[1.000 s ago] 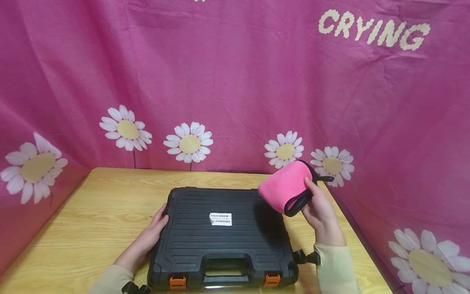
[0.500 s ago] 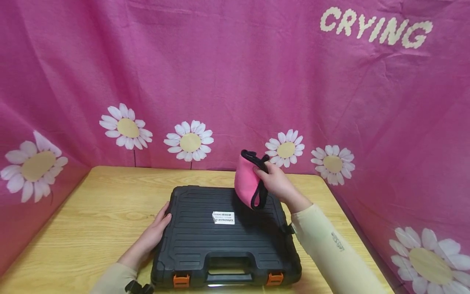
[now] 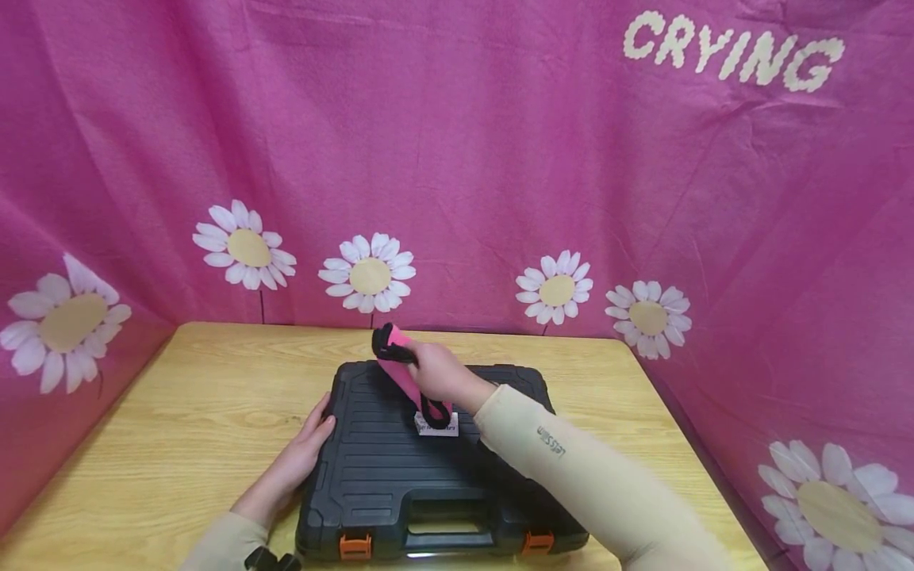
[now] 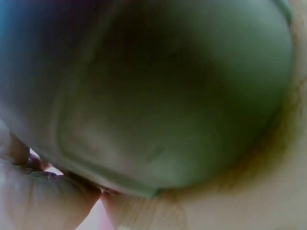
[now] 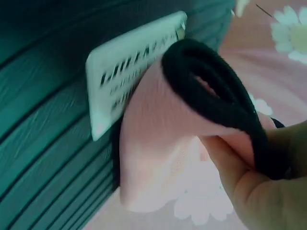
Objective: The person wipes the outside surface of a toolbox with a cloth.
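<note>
A black plastic tool case (image 3: 371, 476) with a ribbed lid and orange latches lies on the table. My left hand (image 3: 303, 454) rests against its left side, fingers straight, thumb along the lid's edge. Over the lid, my right hand (image 3: 444, 374) grips a folded pink cleaning cloth (image 3: 401, 381) with black edging, pinched near that edge. In the right wrist view the cloth (image 5: 153, 148) meets the ribbed lid beside the white label (image 5: 122, 81). The left wrist view is mostly a blurred dark shape, with a fingertip (image 4: 38, 201) at lower left.
The wooden table (image 3: 228, 381) extends around the case on both sides. A pink curtain (image 3: 457, 159) with daisies and lettering hangs behind it and along both sides. The case's handle (image 3: 448, 507) faces the near edge.
My right hand has carried the pink cloth leftward across the lid, from its right side to the middle near the label, turning it. My left hand has stayed at the case's left side.
</note>
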The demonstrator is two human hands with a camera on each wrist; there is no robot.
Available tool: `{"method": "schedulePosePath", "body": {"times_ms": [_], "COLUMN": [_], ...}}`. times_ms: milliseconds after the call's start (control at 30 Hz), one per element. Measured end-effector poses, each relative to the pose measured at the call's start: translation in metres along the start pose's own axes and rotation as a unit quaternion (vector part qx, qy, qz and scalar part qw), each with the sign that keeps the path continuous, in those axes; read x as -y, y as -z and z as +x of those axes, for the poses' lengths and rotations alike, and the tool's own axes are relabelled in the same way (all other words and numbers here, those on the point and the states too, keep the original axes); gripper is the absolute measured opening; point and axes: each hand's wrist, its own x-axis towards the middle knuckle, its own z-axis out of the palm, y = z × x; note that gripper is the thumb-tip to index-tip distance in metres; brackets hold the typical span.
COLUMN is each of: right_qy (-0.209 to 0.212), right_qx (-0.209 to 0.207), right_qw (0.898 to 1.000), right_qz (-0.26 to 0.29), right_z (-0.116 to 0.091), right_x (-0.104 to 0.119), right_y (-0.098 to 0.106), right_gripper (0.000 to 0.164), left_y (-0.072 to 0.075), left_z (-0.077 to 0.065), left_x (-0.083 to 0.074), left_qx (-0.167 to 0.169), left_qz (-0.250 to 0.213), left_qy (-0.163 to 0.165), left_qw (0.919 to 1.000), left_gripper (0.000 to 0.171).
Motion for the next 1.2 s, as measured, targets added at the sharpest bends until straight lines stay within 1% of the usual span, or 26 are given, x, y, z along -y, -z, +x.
{"method": "schedulePosePath", "body": {"times_ms": [100,200,333,467,533,600,667,767,867,1100,1167,1200], "right_qy": [0.022,0.038,0.057,0.076,0.085,0.088,0.088,0.087,0.099,0.121,0.136,0.147], "right_qx": [0.025,0.043,0.058,0.074,0.086,0.098,0.107,0.117,0.118,0.124,0.119,0.113], "right_qw": [0.999,0.996,0.990,0.975,0.963,0.953,0.946,0.937,0.929,0.918,0.909,0.903], "right_qz": [-0.031,-0.061,-0.114,-0.195,-0.239,-0.272,-0.294,-0.317,-0.337,-0.357,-0.375,-0.387], "right_z": [0.004,0.008,0.014,0.016,0.016,0.016,0.016,0.013,0.009,-0.006,-0.014,-0.019], "right_x": [0.010,0.019,0.028,0.037,0.043,0.048,0.052,0.055,0.055,0.060,0.063,0.064], "right_y": [-0.010,-0.014,-0.019,-0.027,-0.031,-0.034,-0.036,-0.038,-0.040,-0.040,-0.040,-0.040], "right_gripper": [0.013,0.014,0.014,0.019,0.020,0.019,0.019,0.018,0.017,0.015,0.016,0.016], "left_y": [0.000,0.000,0.000,0.000,0.001,0.002,0.002,0.002,0.002,0.002,0.001,0.001], "left_z": [0.001,0.000,0.001,0.002,0.002,0.002,0.002,0.002,0.002,0.001,0.001,0.000], "left_x": [0.000,0.000,0.002,0.003,0.004,0.004,0.005,0.004,0.004,0.003,0.003,0.003], "left_qx": [0.000,0.002,0.006,0.011,0.012,0.012,0.013,0.013,0.010,0.008,0.011,0.013], "left_qz": [-0.003,-0.007,-0.018,-0.024,-0.023,-0.020,-0.017,-0.009,-0.003,0.009,0.004,0.000], "left_qy": [0.002,-0.001,-0.008,-0.004,-0.003,-0.003,-0.004,-0.003,0.000,-0.003,-0.007,-0.008], "left_qw": [1.0000,1.0000,0.9998,0.9997,0.9997,0.9997,0.9998,0.9999,0.9999,0.9999,0.9999,0.9999], "left_gripper": [0.068,0.068,0.067,0.068,0.068,0.068,0.068,0.068,0.068,0.066,0.066,0.066]}}
